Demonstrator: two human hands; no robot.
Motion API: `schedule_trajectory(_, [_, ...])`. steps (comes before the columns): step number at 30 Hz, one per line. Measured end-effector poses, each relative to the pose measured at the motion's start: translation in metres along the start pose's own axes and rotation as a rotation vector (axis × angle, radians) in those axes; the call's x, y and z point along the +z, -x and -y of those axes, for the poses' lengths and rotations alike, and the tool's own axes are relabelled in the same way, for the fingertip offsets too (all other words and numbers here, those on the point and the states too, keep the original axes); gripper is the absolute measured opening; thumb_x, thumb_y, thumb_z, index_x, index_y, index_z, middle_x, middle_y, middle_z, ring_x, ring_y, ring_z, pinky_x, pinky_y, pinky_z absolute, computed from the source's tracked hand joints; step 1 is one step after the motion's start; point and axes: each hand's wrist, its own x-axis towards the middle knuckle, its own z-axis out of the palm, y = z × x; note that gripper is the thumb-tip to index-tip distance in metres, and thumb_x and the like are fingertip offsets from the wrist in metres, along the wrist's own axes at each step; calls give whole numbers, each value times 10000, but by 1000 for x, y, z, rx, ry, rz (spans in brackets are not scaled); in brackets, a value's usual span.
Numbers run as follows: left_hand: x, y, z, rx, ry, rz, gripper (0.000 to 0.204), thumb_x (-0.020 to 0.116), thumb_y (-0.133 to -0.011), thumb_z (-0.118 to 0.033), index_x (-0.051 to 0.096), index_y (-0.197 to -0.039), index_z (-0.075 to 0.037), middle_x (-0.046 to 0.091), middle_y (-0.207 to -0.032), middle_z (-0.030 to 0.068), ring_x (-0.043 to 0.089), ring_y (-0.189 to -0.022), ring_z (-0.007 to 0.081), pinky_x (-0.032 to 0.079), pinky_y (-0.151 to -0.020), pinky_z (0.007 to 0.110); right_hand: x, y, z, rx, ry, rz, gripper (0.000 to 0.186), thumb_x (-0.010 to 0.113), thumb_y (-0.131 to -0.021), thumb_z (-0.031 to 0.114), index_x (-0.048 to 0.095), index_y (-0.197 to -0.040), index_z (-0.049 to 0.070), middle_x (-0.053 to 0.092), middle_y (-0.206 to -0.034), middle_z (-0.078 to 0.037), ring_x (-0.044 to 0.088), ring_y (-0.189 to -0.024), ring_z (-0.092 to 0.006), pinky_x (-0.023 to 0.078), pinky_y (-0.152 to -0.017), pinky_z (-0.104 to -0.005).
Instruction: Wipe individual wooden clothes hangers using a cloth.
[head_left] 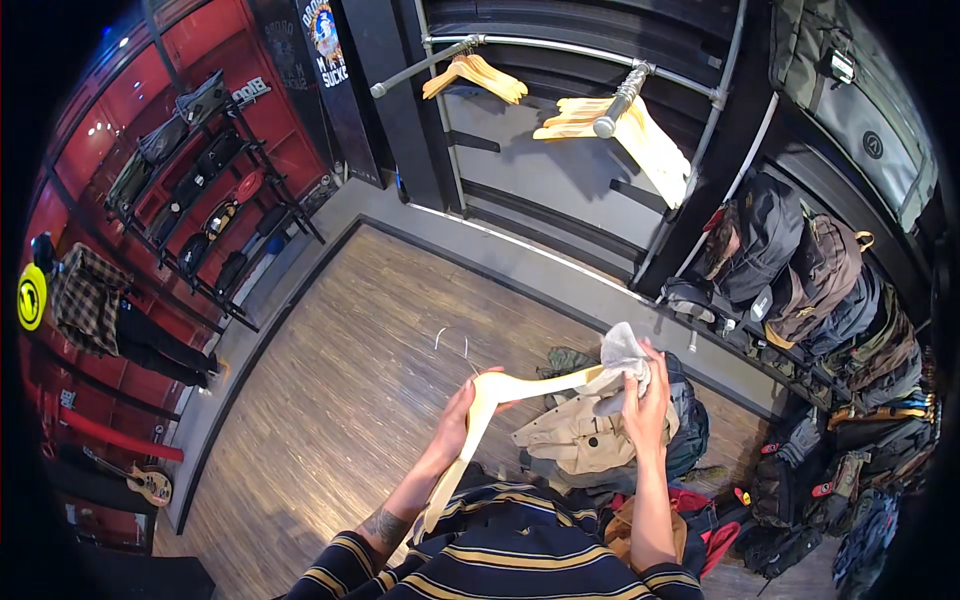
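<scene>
Fingers of left hand (462, 408) grip wooden hanger (487, 418); right hand (645, 398) pinches white cloth (624, 352).

A wood-plank floor (340, 400) runs up to a pale grey border strip (520, 255) along the dark wall. On it lies a heap of clothes — a beige buttoned jacket (575, 435) on top, a dark green garment (565, 358) behind it, red fabric (715, 530) near the lower edge. Two chrome rails (450, 50) jut from the wall, each carrying pale wooden hangers (590, 115). Dark backpacks (800, 270) crowd the shelves at right. At left, a black metal rack (215, 190) stands against the red wall — beside it a plaid shirt (85, 295) hangs, and an electric guitar (148, 483) rests lower down.
</scene>
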Motion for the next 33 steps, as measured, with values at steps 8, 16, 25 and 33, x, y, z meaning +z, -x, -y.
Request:
schedule_trajectory(8, [-19,1,13,23,-56,-39,606,344,-1079,-443,418,-1440,39,566,-1317,196,585,-1226,268,459,-1087,370,2,5,-2,375,-291,-203,222,608,-982,157,568,-1138,3,647,-933,-87,617,-874,-186,484,-832,-318])
schedule_trajectory(16, [-8,10,-6,31,-46,-74,612,379,-1070,-450,422,-1437,38,572,-1308,185,590,-1217,263,456,-1087,369,6,10,-27,629,-461,-149,238,618,-971,215,580,-1101,20,626,-1038,-85,583,-969,-170,456,-894,-295])
schedule_trajectory(25, [-7,13,-11,79,3,-72,580,387,-1073,-419,431,-1433,34,578,-1301,182,592,-1210,268,429,-1108,373,18,32,-53,771,-587,-66,283,549,-912,187,569,-1160,52,587,-1159,-80,546,-1110,-196,408,-989,-320])
schedule_trajectory(33, [-10,22,-13,49,-68,-121,559,375,-1077,-404,458,-1422,27,584,-1292,148,597,-1191,237,424,-1095,341,22,25,-44,826,-1186,-115,572,467,-796,100,433,-1367,121,498,-1334,-60,471,-1250,-239,342,-1124,-371])
